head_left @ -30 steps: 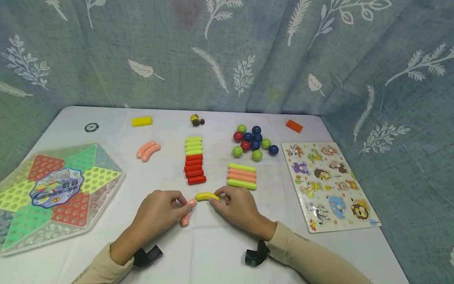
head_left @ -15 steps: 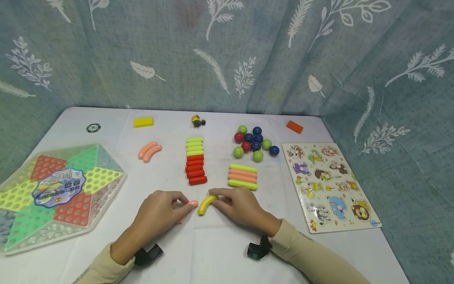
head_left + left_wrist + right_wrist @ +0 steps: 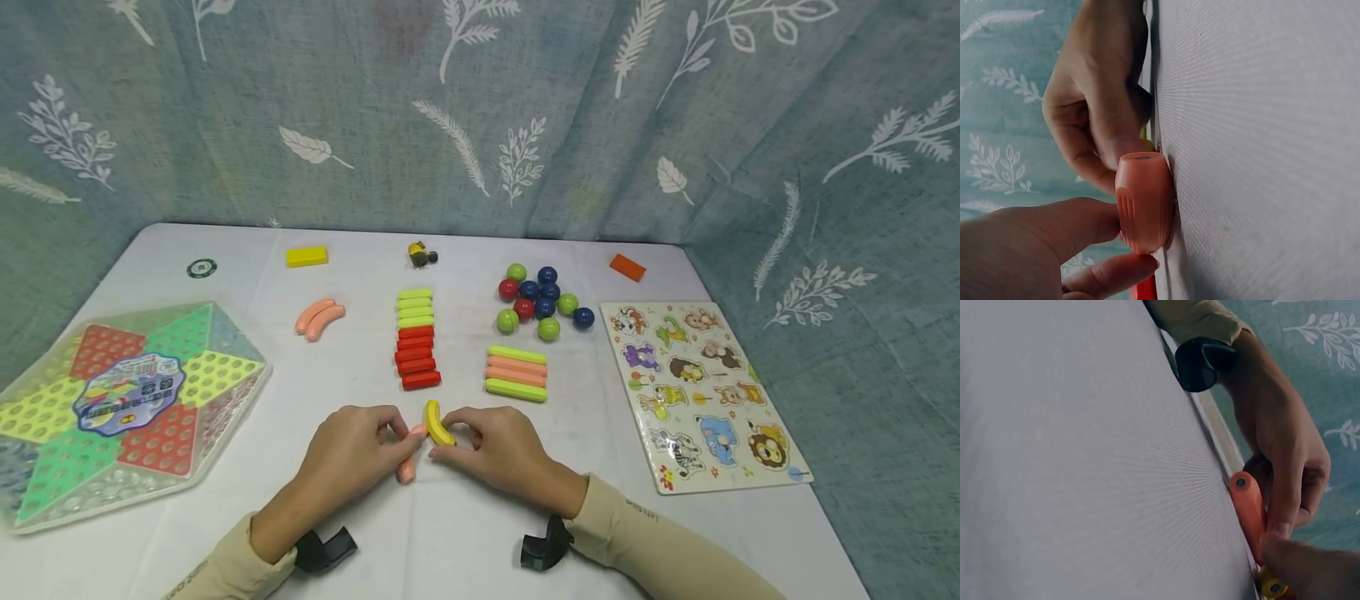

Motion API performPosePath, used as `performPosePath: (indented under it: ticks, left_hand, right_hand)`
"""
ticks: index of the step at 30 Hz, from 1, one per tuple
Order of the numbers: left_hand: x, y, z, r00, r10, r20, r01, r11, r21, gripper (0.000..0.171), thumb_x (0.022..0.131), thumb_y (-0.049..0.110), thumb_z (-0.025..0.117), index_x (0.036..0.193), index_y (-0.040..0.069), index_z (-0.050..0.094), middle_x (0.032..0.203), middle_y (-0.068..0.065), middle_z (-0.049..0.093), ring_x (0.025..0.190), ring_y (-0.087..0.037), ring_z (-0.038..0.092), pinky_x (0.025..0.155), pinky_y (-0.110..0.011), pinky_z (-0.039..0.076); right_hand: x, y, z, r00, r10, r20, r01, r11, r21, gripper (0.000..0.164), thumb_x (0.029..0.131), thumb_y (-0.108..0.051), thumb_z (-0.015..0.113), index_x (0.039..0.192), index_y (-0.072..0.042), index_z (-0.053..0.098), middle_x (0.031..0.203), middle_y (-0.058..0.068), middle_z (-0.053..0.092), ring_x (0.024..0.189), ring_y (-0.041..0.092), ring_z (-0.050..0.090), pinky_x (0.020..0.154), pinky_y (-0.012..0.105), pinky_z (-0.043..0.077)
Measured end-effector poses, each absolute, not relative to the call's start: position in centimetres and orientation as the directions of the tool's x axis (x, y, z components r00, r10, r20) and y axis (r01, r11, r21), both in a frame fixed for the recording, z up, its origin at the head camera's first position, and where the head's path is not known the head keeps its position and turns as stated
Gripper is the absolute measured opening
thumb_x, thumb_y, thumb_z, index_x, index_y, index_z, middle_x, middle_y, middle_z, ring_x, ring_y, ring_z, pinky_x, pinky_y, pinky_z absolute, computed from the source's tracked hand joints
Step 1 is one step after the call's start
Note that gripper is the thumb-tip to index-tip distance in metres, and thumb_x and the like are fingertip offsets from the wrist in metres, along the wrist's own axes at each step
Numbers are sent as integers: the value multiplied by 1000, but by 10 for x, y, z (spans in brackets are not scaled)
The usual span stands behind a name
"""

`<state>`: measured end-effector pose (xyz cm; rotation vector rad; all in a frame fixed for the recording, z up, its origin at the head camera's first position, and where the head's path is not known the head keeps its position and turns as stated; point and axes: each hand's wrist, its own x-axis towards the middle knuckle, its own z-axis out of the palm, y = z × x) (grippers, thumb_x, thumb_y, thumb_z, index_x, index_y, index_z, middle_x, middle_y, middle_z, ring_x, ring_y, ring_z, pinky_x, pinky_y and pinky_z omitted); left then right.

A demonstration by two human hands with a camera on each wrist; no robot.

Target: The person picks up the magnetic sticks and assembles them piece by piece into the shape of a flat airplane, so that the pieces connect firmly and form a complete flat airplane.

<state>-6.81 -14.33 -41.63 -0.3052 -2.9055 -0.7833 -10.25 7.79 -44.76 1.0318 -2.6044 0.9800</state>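
My left hand (image 3: 351,450) pinches a pink curved rod (image 3: 406,472) between thumb and index finger, low over the white tablecloth. Ribbed sides and a grey dot in its end show on that pink piece (image 3: 1144,203) in the left wrist view. From the other side, my right hand (image 3: 512,450) holds a yellow curved rod (image 3: 432,414) near its lower end with thumb and forefinger. The yellow rod's left side is right at the pink rod's upper tip. In the right wrist view the yellow end (image 3: 1274,587) also has a grey dot, mostly covered by my thumb.
Ahead lie a column of green and red sticks (image 3: 416,343), a block of green and pink sticks (image 3: 516,373), two pink curved rods (image 3: 321,319) and several coloured balls (image 3: 549,292). A star-patterned game board (image 3: 153,442) flanks the left, an animal puzzle board (image 3: 712,433) the right.
My right hand has turned the yellow rod from lying sideways to standing lengthwise, bringing its side to the pink rod's tip. My left hand has shifted slightly right, still pinching the pink rod.
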Motion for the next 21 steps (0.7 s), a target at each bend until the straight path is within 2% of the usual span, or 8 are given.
performPosePath:
  ticks: [6,9,16,19,21]
  left_hand:
    - [-69,-145,-416,-973,129,194,207,861,465,22,78,45,71,63,35,58,39,15,28,39,-6,32,40,-27,25]
    - [-70,-147,-416,-970,123,209,208,867,453,22,78,45,71,63,33,59,40,15,29,39,-6,32,40,-28,25]
    - [-71,-150,-417,-964,122,238,218,873,437,24,78,49,70,65,31,60,41,14,29,41,-7,33,41,-29,24]
    - [-72,-150,-417,-961,123,248,224,872,436,24,78,49,70,66,30,61,42,13,30,41,-7,32,40,-28,24]
    - [-72,-150,-418,-959,126,255,230,870,435,22,77,49,71,70,30,63,44,13,31,41,-6,31,40,-28,23]
  right_hand:
    - [-102,79,-446,-752,-522,402,-657,546,-520,22,84,-41,68,90,-20,69,50,-13,37,44,-1,30,42,18,22]
    - [-102,79,-444,-757,-516,401,-651,546,-527,22,88,-38,64,91,-18,71,48,-13,37,42,-2,30,40,18,22]
    - [-106,83,-445,-801,-447,399,-598,559,-574,25,89,-29,63,111,-17,64,50,-12,36,42,0,30,39,19,23]
    - [-107,84,-448,-801,-434,412,-597,536,-597,18,89,-25,63,106,-19,64,50,-12,34,42,1,29,39,19,23]
    - [-107,84,-449,-798,-438,414,-601,533,-596,15,88,-29,64,101,-21,66,50,-13,34,42,0,29,39,19,22]
